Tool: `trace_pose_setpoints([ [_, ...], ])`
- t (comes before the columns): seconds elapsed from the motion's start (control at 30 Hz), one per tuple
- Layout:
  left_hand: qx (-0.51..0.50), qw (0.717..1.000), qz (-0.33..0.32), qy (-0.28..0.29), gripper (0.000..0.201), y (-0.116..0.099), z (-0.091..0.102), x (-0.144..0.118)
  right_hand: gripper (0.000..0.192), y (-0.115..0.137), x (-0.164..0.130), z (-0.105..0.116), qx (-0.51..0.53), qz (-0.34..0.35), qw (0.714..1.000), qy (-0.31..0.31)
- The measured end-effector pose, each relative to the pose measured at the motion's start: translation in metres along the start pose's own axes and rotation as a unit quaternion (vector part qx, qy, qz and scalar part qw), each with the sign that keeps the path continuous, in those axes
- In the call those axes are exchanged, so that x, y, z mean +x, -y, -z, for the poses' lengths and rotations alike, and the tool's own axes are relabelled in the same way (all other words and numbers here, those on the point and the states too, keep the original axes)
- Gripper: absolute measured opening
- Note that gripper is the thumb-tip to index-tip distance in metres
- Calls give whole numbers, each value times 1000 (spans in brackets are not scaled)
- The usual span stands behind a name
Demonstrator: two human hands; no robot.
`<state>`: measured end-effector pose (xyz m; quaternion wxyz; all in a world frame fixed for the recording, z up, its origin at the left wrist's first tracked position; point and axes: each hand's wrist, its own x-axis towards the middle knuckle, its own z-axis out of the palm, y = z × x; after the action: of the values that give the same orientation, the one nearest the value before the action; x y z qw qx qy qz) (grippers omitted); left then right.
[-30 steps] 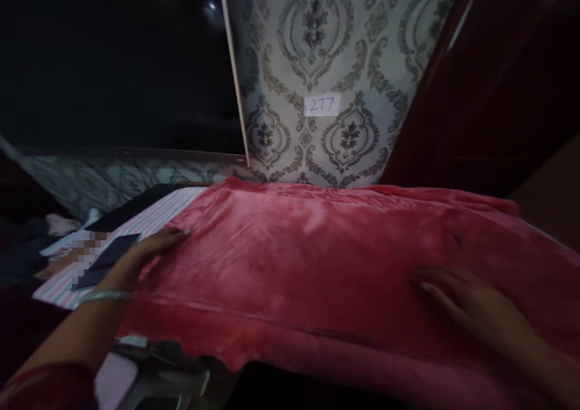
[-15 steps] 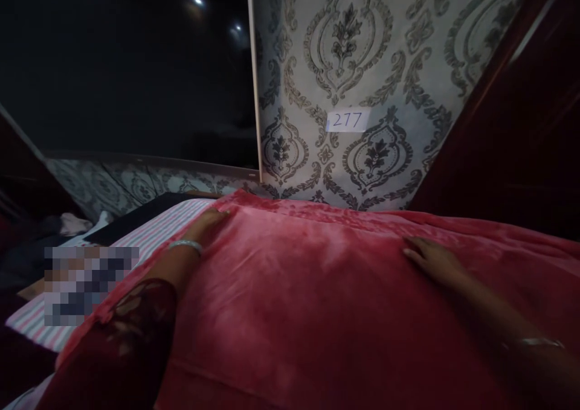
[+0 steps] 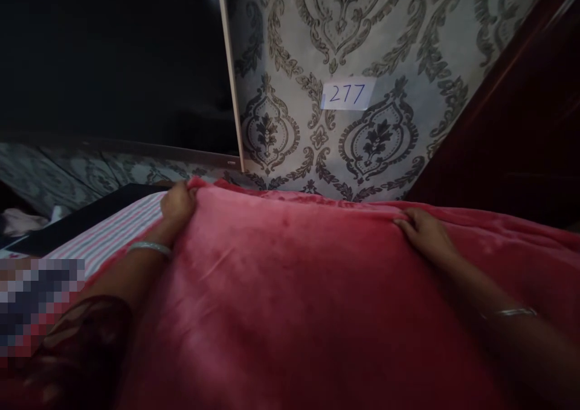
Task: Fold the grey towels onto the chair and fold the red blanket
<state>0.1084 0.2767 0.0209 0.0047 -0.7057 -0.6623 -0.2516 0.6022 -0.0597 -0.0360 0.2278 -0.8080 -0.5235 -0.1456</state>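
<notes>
Now both hands are at the far edge of a red fleece blanket (image 3: 290, 289), which is spread wide and fills most of the lower view. The left hand (image 3: 177, 203) is at the far left corner of the blanket; its fingers are curled closed around the corner and they pinch the cloth, so a small fold rises just above the knuckles. A thin silver bangle (image 3: 149, 249) is on the left wrist, and a dark patterned sleeve (image 3: 86, 343) covers the arm lower down. The right hand (image 3: 423, 232) lies on the far edge more to the right. Its fingers are close together and bent over the hem; whether they really grip the cloth or only press on it, I cannot tell, because the light is weak. A second bangle (image 3: 510, 313) is on the right wrist.

Just left of the left fingers, a striped sheet (image 3: 106, 235) shows from under the blanket. Beyond both sets of fingers stands a wall with grey ornamental wallpaper (image 3: 385, 41), and on it is a small white label (image 3: 347, 93) with the number 277, between the two hands and higher up.
</notes>
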Motion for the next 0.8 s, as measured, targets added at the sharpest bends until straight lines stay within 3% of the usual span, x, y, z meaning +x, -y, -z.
trace_pose_setpoints([
  [0.1, 29, 999, 3, -22, 42, 3, -1, 9, 35, 8, 12, -13, -5, 1, 1000, -14],
  [0.27, 44, 995, -1, 90, 38, 11, -34, 6, 34, -4, 4, -64, 4, -6, 1000, 25],
  [0.37, 41, 991, 3, 125, 38, 15, -42, 10, 40, -15, 2, -76, 12, -5, 1000, 23],
  [0.5, 19, 983, 5, 181, 40, 23, -22, 17, 45, -16, 2, -64, 9, 3, 997, 72],
  [0.6, -5, 975, 2, 222, 44, 38, -1, 6, 56, -4, -19, -52, -13, 47, 997, 66],
  [0.73, -50, 970, 13, 237, 64, 72, 24, -38, 64, 23, -87, -35, 57, 177, 981, 62],
  [0.8, -86, 967, 10, 239, 71, 94, 38, -69, 65, 39, -131, -23, 95, 205, 971, 74],
])
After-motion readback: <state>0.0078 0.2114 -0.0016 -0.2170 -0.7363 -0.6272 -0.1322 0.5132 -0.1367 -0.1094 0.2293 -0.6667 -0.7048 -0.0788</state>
